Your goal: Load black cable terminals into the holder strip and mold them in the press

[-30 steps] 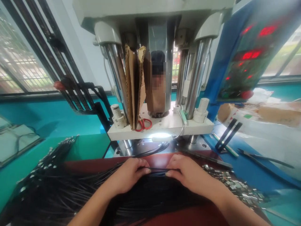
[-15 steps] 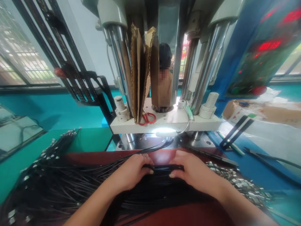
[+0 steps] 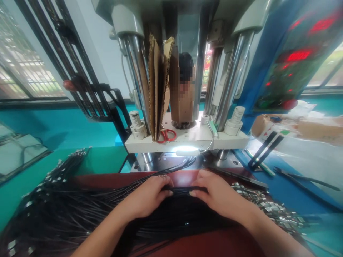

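A thick spread of black cables lies across the dark red work surface, with metal connectors at its right end. My left hand pinches some of the cables between thumb and fingers near the middle. A short way to the right, my right hand grips the same cables in a similar pinch. How many cables are between the fingers cannot be made out. Behind both hands, several cable ends reach onto the metal base of a press, under a bright lamp.
The press's white plate bears red-handled scissors and folded cardboard. Pliers lie on the blue surface at right, near a control panel with red digits. More cable ends hang over the green surface at left.
The view has shifted slightly, so the press and panel sit a little further left. Both hands keep their pinch on the cables, with the right thumb marginally nearer the left.
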A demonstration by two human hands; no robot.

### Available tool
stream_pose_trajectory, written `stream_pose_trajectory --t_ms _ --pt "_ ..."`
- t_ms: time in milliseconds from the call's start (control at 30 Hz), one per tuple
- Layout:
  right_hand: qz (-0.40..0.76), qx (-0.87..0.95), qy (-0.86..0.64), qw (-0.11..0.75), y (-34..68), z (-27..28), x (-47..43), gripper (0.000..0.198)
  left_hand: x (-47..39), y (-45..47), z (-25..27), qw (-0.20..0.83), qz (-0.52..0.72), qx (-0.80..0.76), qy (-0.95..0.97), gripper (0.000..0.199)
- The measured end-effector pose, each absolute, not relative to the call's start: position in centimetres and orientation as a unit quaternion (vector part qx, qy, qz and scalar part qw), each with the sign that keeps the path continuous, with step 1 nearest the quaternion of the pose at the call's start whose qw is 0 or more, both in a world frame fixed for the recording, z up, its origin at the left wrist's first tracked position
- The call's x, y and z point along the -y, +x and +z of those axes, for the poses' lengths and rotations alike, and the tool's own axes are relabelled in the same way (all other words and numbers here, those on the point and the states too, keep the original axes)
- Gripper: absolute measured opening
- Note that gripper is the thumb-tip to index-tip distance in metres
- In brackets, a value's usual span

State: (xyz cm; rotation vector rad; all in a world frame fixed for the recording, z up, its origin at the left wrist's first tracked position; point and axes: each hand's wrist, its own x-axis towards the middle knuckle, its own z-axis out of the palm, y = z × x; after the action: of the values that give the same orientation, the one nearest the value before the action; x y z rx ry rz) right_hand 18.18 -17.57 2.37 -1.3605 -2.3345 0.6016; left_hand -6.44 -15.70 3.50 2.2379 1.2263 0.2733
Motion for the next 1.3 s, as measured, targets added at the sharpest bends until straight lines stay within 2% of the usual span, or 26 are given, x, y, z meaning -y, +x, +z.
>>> stream_pose_trajectory --t_ms 400,533,667,800,967,1300 --pt "0.159 0.844 -0.473 0.199 17.7 2.3 17.9 0.020 15.6 -6.5 3.7 0.316 0.132 -0.449 0.825 0.014" --pt "0.141 0.844 -0.475 0.203 17.5 1.7 18.0 0.017 15.9 -6.3 3.9 0.324 0.128 -0.448 0.823 0.018" --pt "0.128 0.845 -0.479 0.200 17.3 1.4 18.0 0.017 16.0 -6.0 3.8 0.327 0.117 -0.444 0.826 0.030" --pt "0.129 0.847 -0.477 0.197 17.4 1.4 17.8 0.016 15.8 -5.6 3.5 0.322 0.128 -0.429 0.834 0.010" --pt "0.125 0.846 -0.480 0.198 17.4 1.2 17.8 0.015 15.6 -5.6 3.4 0.310 0.117 -0.427 0.841 0.000" --pt "0.139 0.848 -0.473 0.195 17.5 1.6 17.8 0.017 16.0 -5.9 3.5 0.266 0.109 -0.428 0.857 0.009"
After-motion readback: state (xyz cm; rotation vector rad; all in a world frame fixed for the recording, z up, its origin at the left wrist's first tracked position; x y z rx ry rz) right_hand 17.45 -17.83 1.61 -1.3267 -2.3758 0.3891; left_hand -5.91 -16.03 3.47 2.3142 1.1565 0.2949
